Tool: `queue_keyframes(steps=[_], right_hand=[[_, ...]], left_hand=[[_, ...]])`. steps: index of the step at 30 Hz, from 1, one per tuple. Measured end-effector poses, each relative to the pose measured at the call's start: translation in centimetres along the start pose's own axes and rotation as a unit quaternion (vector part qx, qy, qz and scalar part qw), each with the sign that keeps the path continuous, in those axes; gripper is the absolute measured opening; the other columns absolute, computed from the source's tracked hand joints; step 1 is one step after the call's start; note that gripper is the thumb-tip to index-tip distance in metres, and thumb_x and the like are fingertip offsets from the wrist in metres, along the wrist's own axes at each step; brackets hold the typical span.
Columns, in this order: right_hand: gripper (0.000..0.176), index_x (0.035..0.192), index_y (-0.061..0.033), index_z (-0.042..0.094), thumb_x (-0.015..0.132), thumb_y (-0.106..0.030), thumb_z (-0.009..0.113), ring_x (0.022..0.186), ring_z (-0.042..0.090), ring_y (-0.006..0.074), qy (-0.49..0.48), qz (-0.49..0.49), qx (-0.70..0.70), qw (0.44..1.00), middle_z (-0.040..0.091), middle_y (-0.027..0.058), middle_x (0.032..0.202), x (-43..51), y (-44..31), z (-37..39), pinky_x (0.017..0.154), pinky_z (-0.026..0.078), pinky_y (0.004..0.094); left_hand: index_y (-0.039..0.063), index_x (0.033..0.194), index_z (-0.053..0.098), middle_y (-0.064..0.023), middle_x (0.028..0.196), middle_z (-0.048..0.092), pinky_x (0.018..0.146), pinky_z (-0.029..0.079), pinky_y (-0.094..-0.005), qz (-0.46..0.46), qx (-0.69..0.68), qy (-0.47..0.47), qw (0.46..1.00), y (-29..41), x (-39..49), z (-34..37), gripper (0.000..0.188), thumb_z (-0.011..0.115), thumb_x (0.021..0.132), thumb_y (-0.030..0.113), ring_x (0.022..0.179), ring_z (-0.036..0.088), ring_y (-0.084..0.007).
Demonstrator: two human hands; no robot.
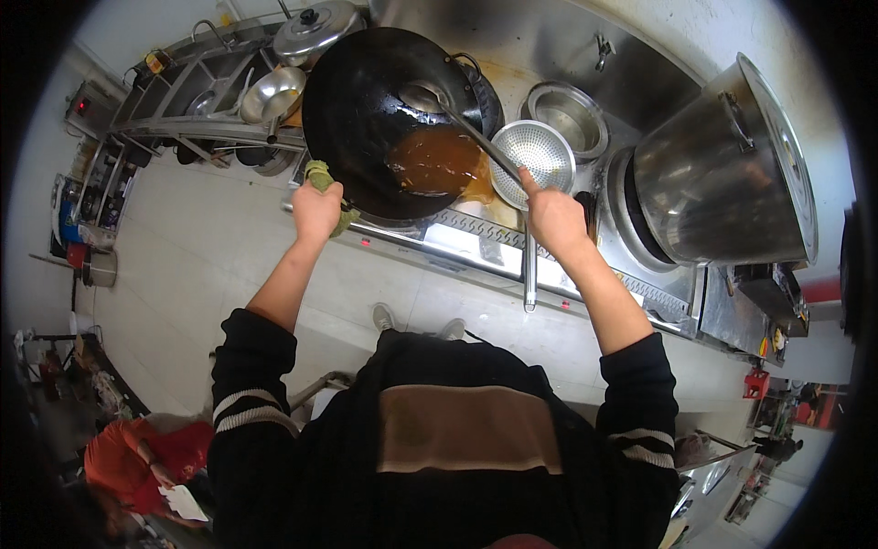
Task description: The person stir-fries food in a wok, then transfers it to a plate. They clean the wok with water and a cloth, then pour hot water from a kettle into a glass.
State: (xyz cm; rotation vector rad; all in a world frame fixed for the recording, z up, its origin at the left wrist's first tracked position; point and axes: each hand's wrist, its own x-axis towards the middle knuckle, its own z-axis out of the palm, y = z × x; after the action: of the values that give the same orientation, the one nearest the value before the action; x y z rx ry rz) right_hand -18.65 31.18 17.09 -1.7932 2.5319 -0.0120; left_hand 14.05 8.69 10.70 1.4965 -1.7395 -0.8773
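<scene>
My left hand (317,214) grips a green cloth (319,177) at the near left rim of a large black wok (350,117); the wok's handle there is hidden. The wok is tilted to the right, and brown liquid (439,161) gathers at its lower right side and runs over the rim onto the stove top. My right hand (559,219) holds the long handle of a metal ladle (425,97), index finger stretched along it. The ladle's bowl rests in the far part of the wok. Under the ladle's handle lies a perforated metal strainer (538,154), its own handle jutting over the stove's front edge.
A metal pot (569,117) stands behind the strainer. A tall steel stockpot (720,178) occupies the right. Left of the wok are a lidded pot (319,31) and a steel pan (271,96). A person in orange and red (147,460) is behind me at lower left.
</scene>
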Motion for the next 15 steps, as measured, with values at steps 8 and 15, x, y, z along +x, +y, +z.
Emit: queue_keyframes(steps=[8, 15], right_hand=[[0.071, 0.156, -0.0204, 0.044, 0.086, -0.008, 0.055, 0.084, 0.073, 0.0396, -0.019, 0.021, 0.006, 1.0, 0.072, 0.0237, 0.096, -0.3, 1.2, -0.4, 0.075, 0.058, 0.0492], [0.071, 0.155, -0.0203, 0.044, 0.086, -0.008, 0.056, 0.082, 0.072, 0.0394, -0.003, 0.023, 0.028, 0.999, 0.071, 0.0231, 0.094, -0.9, 2.4, 0.4, 0.073, 0.058, 0.0496]], left_hand=[[-0.006, 0.083, 0.065, -0.0253, 0.075, 0.068, 0.072, 0.054, -0.0473, 0.108, 0.068, 0.055, 0.99, 2.1, -1.0, 0.7, 0.023, 0.067, 0.079, 0.017, 0.074, 0.067, -0.0434], [-0.006, 0.082, 0.065, -0.0249, 0.075, 0.068, 0.068, 0.054, -0.0478, 0.129, 0.085, 0.064, 0.986, 3.6, -2.1, 1.1, 0.022, 0.067, 0.078, 0.016, 0.072, 0.068, -0.0444]])
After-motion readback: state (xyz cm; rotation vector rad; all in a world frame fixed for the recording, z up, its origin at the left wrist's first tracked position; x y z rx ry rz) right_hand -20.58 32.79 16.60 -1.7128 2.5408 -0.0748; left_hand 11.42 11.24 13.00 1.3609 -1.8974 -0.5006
